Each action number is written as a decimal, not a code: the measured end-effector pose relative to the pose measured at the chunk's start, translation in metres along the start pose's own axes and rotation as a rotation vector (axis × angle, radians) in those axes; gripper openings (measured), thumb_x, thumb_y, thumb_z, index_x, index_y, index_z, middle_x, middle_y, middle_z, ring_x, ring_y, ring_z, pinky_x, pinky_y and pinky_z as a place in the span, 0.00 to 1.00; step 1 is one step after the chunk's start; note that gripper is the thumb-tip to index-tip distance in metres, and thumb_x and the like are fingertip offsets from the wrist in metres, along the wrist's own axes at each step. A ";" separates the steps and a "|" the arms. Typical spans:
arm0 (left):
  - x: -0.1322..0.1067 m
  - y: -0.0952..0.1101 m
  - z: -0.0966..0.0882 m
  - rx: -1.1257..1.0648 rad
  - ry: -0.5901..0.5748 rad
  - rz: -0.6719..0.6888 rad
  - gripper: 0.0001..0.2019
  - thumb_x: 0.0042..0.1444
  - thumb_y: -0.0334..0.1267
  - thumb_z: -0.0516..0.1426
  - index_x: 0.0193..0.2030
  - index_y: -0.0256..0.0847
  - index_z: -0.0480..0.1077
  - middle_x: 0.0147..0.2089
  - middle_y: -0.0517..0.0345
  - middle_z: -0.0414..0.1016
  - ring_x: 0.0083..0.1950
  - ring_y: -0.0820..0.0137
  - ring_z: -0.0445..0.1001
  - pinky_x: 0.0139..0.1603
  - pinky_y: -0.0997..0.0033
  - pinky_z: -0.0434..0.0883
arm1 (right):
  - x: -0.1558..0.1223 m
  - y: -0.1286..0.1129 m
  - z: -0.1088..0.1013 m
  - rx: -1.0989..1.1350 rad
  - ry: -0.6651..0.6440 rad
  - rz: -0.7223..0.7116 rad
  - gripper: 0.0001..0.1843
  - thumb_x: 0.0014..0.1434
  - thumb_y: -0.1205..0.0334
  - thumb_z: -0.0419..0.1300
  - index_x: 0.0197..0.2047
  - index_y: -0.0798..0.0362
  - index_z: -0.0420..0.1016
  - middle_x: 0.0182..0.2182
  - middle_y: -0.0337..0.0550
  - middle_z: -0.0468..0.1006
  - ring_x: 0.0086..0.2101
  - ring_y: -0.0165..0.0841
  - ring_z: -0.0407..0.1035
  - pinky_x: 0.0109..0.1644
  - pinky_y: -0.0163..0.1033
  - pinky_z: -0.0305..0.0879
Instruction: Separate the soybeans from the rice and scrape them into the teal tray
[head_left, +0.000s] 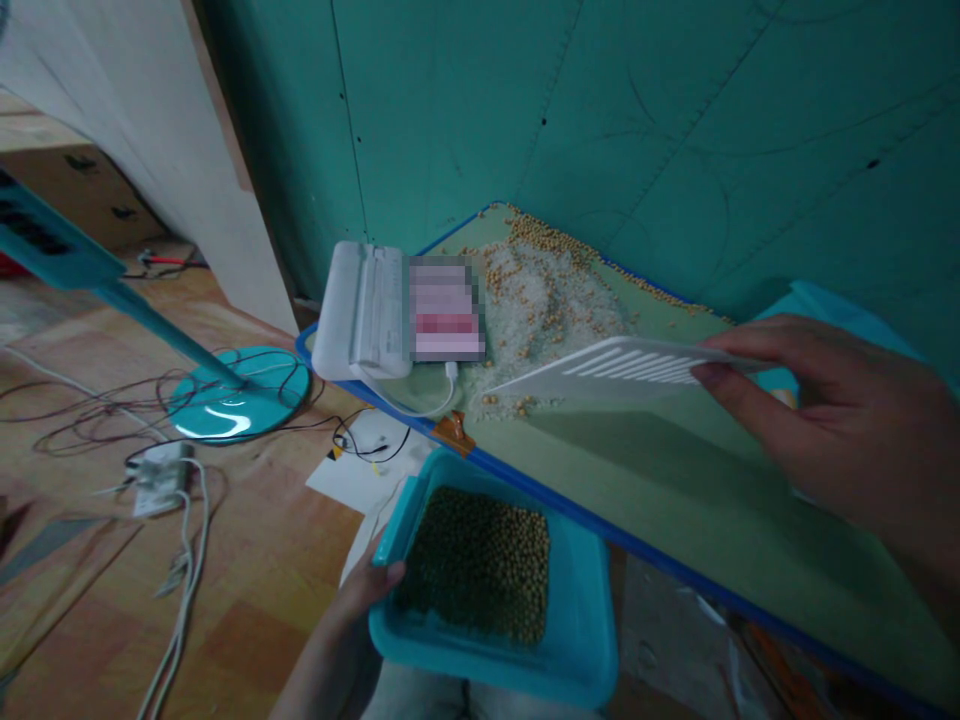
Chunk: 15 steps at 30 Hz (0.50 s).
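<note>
My left hand (375,585) is closed on the left rim of a turquoise plastic tub (581,655), held below the table edge. Dark green beans (457,555) fill much of the tub's bottom, with pale yellow soybeans (525,550) at the right. Between the thumb and fingers of my right hand (817,390) is a flat white slotted plastic scraper (607,370). Its far edge is close to a pile of white rice-like grains (525,320) mixed with soybeans on the table. I cannot tell whether the edge touches them.
A white device (360,310) and a blurred phone (446,310) with a cable lie on the blue-edged table (675,500). More soybeans (547,235) line its back edge by the green wall. Left are a turquoise fan stand (240,395), a power strip (161,478) and loose cords.
</note>
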<state>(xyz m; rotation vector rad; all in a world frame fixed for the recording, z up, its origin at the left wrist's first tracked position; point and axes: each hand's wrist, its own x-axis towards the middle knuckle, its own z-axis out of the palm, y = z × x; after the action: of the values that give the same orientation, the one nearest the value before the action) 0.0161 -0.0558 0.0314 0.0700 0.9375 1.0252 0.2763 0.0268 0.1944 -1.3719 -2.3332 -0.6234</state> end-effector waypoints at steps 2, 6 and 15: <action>0.001 -0.001 -0.002 0.000 0.002 -0.005 0.26 0.41 0.33 0.58 0.51 0.44 0.66 0.36 0.60 0.81 0.43 0.57 0.74 0.43 0.65 0.72 | 0.002 -0.005 0.002 0.001 -0.003 -0.052 0.05 0.55 0.63 0.54 0.35 0.53 0.69 0.32 0.39 0.74 0.34 0.27 0.68 0.33 0.31 0.62; 0.002 -0.002 -0.004 -0.001 0.002 -0.004 0.26 0.41 0.33 0.59 0.51 0.44 0.67 0.35 0.59 0.81 0.41 0.56 0.75 0.39 0.65 0.73 | 0.004 -0.006 0.006 0.019 -0.005 -0.061 0.05 0.55 0.65 0.54 0.36 0.54 0.69 0.32 0.39 0.74 0.34 0.26 0.68 0.35 0.30 0.62; 0.002 -0.002 -0.004 0.005 0.001 0.006 0.26 0.41 0.33 0.58 0.51 0.44 0.66 0.36 0.60 0.81 0.40 0.56 0.76 0.39 0.64 0.73 | 0.003 -0.010 0.009 0.061 -0.015 -0.066 0.04 0.55 0.66 0.54 0.36 0.52 0.68 0.32 0.39 0.73 0.34 0.28 0.67 0.36 0.33 0.62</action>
<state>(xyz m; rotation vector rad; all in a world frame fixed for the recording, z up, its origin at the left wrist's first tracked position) 0.0151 -0.0567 0.0267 0.0763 0.9414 1.0281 0.2659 0.0294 0.1867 -1.2814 -2.3971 -0.5580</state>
